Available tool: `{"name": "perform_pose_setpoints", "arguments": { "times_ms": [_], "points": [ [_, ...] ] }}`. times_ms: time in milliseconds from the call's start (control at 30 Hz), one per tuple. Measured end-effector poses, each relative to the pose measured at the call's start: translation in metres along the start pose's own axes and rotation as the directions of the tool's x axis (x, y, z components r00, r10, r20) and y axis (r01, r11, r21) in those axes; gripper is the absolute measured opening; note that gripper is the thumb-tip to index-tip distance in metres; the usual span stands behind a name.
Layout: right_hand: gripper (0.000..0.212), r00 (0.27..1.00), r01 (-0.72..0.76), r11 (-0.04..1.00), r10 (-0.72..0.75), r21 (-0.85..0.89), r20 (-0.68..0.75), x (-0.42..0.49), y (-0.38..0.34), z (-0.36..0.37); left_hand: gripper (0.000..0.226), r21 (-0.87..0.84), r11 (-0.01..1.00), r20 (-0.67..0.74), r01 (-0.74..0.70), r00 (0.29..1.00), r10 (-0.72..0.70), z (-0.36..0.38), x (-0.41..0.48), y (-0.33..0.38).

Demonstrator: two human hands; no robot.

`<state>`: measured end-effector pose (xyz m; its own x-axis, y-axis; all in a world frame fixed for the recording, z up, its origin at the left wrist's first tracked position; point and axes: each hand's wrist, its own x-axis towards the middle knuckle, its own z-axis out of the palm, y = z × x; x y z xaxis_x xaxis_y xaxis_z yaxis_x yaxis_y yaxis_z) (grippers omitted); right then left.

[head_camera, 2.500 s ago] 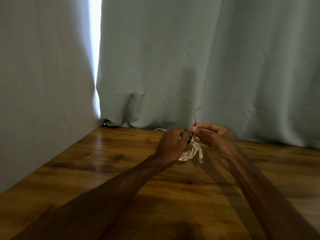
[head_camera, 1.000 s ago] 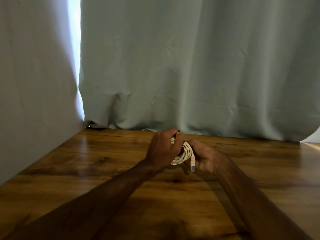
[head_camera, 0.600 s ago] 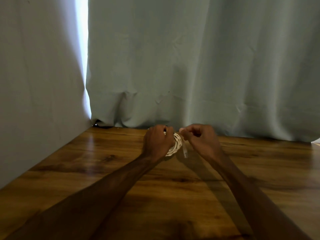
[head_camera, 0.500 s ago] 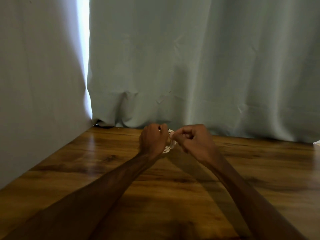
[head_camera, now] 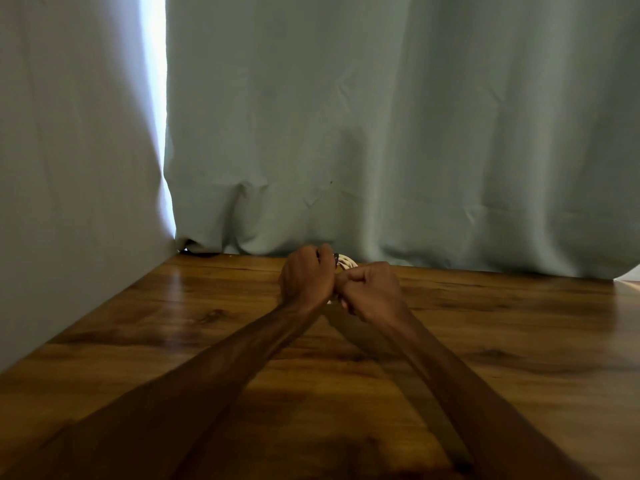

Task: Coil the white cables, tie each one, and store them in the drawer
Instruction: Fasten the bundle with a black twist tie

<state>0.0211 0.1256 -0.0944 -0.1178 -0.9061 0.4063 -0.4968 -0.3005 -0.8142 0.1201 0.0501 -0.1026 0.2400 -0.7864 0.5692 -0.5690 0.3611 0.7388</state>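
Table: your hands work at the far side of the table (head_camera: 485, 341).
Hands: your left hand (head_camera: 304, 278) and right hand (head_camera: 372, 292) both curl tight round the coil.
Cable: the white cable (head_camera: 346, 262) is light and springy, so pinch across all loops or they fan out.
Tie: the dark tie (head_camera: 336, 258) is thin and likely slippery.

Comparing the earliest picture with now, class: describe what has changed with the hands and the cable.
The right hand has dropped from holding the black tie upright above the coil and closed against the left hand. Both now grip the coiled white cable, hiding most of it, connector included. The table and curtain are unchanged.
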Motion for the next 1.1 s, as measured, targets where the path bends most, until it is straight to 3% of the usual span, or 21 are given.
{"name": "perform_pose_setpoints", "arguments": {
  "times_ms": [100,233,433,567,700,867,1100],
  "points": [
    [0.015,0.999,-0.04,0.997,0.041,0.068,-0.014,0.006,-0.006,-0.011,0.043,-0.006,1.0,-0.01,-0.011,1.0,0.011,-0.005,0.007,-0.006],
    [0.024,0.954,0.197,0.93,-0.254,-0.31,-0.157,0.01,-0.004,-0.011,0.043,0.022,1.0,-0.008,-0.005,1.0,0.005,-0.004,0.007,-0.011],
    [0.013,0.882,0.384,0.904,-0.419,-0.188,-0.214,0.009,-0.001,-0.01,0.042,0.025,0.999,0.007,-0.025,1.0,0.025,-0.002,-0.003,-0.004],
    [0.012,0.95,0.28,0.952,-0.257,0.121,-0.178,0.01,0.001,-0.016,0.042,-0.051,0.997,0.138,-0.053,0.989,0.06,-0.005,-0.003,-0.005],
    [0.012,0.988,0.15,0.937,-0.131,0.317,-0.082,0.013,0.005,-0.026,0.041,-0.221,0.974,0.22,-0.055,0.97,0.105,-0.003,-0.011,-0.003],
    [0.024,0.996,0.051,0.899,-0.012,0.436,-0.091,0.018,0.011,-0.031,0.033,-0.322,0.944,0.193,-0.069,0.972,0.137,0.002,-0.011,-0.006],
    [0.02,0.991,0.018,0.87,0.05,0.493,-0.125,0.02,0.01,-0.034,0.029,-0.454,0.885,0.212,-0.1,0.953,0.216,0.0,-0.01,-0.005]
  ]
}}
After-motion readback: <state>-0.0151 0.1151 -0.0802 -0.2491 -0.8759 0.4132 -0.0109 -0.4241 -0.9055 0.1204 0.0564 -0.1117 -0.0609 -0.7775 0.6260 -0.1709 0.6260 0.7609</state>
